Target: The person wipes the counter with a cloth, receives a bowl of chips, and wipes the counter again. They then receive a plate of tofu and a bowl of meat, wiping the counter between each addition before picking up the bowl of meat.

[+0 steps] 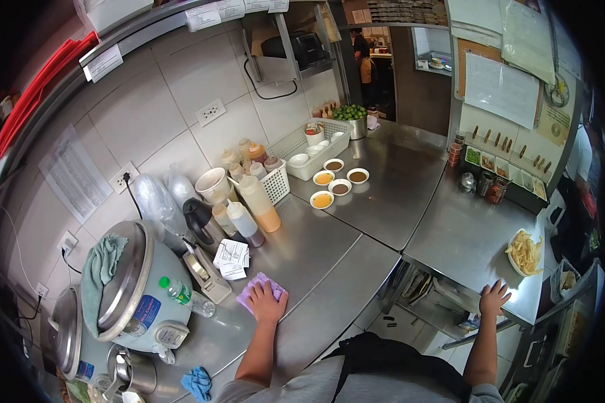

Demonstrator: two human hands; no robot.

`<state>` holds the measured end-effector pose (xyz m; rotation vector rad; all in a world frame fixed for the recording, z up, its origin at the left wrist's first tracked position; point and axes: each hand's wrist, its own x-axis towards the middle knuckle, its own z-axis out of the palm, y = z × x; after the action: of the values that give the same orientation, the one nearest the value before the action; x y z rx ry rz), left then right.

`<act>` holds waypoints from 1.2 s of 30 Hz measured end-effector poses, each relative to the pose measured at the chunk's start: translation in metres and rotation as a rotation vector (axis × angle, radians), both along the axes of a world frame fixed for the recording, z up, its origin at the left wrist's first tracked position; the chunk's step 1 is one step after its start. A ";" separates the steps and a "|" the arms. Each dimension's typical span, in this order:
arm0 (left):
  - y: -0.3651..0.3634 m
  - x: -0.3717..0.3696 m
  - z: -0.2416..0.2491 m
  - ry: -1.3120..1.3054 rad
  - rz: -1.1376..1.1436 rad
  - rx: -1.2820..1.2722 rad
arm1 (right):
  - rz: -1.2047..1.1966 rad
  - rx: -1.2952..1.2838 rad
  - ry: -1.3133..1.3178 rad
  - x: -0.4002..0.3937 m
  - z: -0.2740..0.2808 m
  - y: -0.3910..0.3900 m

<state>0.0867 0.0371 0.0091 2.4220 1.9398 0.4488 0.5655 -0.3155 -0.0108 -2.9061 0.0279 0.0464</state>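
Observation:
On the steel counter [316, 269], my left hand [267, 302] presses down on a purple cloth [251, 295], its fingers spread over it. My right hand [494, 299] rests with fingers apart at the front edge of the right-hand counter [444, 248], holding nothing. A bowl of fries [525, 253] stands just beyond it. Printed slips [232, 258] and a tape dispenser [207, 274] are beside the cloth. Farther back, several small white bowls of sauce [340, 188] stand in a group.
Squeeze bottles [259, 201] and a white basket [309, 158] line the wall. Large rice cookers [144, 289], a plastic bottle [188, 297] and a blue cloth [196, 383] are at left. Condiment trays [504, 171] stand at back right. Other people [363, 60] appear beyond the counters.

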 end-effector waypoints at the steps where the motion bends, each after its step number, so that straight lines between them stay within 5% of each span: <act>1: 0.000 0.000 -0.001 -0.001 -0.002 -0.004 | -0.002 0.003 0.000 -0.001 0.001 0.000; 36: 0.003 -0.001 -0.011 0.087 -0.019 0.055 | 0.017 0.086 0.023 -0.015 0.025 0.000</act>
<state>0.0859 0.0404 -0.0021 2.5334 1.9608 0.4083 0.5510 -0.3152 0.0142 -2.8202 0.0050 0.0820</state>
